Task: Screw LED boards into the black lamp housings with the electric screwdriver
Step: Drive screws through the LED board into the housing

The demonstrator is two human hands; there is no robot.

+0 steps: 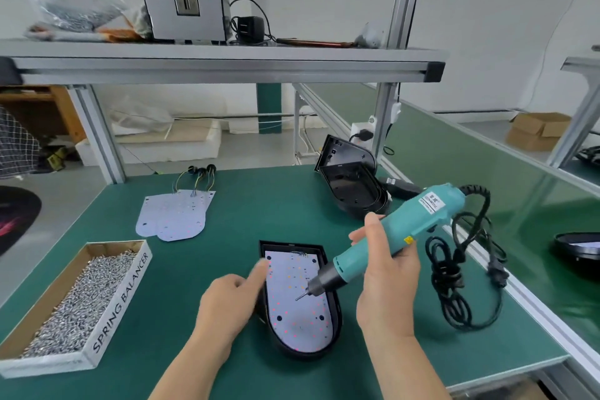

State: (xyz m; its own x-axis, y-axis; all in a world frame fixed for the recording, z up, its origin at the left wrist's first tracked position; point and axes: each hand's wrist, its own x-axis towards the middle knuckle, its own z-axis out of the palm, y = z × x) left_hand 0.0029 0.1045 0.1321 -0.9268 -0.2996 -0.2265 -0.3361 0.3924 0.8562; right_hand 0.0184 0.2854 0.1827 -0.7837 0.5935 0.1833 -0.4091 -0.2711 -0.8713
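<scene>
A black lamp housing [337, 308] lies on the green table with a white LED board [292, 318] seated inside it. My right hand [386, 282] grips a teal electric screwdriver [399, 230], its bit hovering just above the middle of the board. My left hand [227, 302] sits at the housing's left edge with the other fingers curled, and its index finger, blurred, points onto the board's upper left corner. A few spare LED boards [175, 216] with wires lie further back on the left. Empty black housings [350, 182] are stacked at the back right.
A cardboard box of screws [78, 305] marked SPRING BALANCER stands at the left. The screwdriver's coiled black cable [461, 273] lies on the table at the right. An aluminium frame shelf [224, 65] spans overhead, and a green conveyor [487, 178] runs along the right.
</scene>
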